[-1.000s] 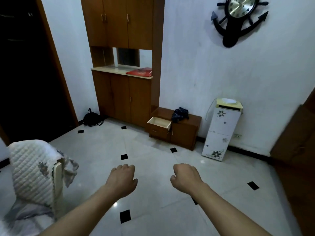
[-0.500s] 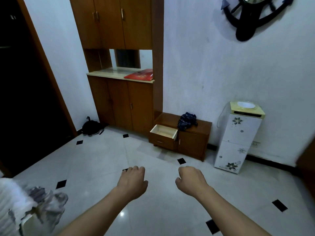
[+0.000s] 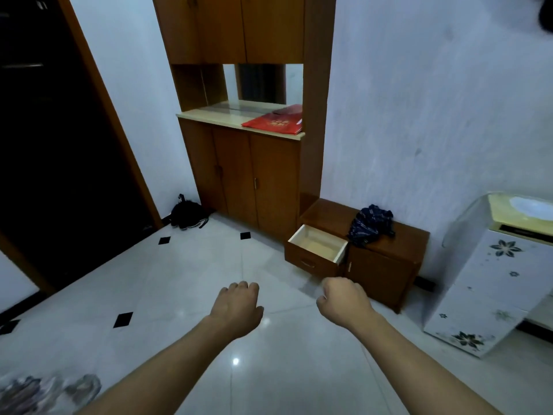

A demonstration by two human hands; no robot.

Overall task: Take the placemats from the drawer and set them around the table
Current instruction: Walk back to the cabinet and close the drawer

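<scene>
White tiled floor [image 3: 185,277], white walls. Drawer [image 3: 316,246] of a low cabinet [image 3: 386,256] stands pulled out, inside looks bare; no placemats visible. Dark cloth [image 3: 371,223] on the cabinet top. Left hand [image 3: 238,304] and right hand [image 3: 344,301] loosely clenched, holding nothing, well short of the drawer.

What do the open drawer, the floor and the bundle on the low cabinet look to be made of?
Drawer: brown wood or veneer front with a metal-looking handle; pale, unfinished-looking inside. Floor: glossy white tile, judging by the lamp glare and black diamond insets. Bundle: dark blue patterned fabric, crumpled in soft folds.
</scene>
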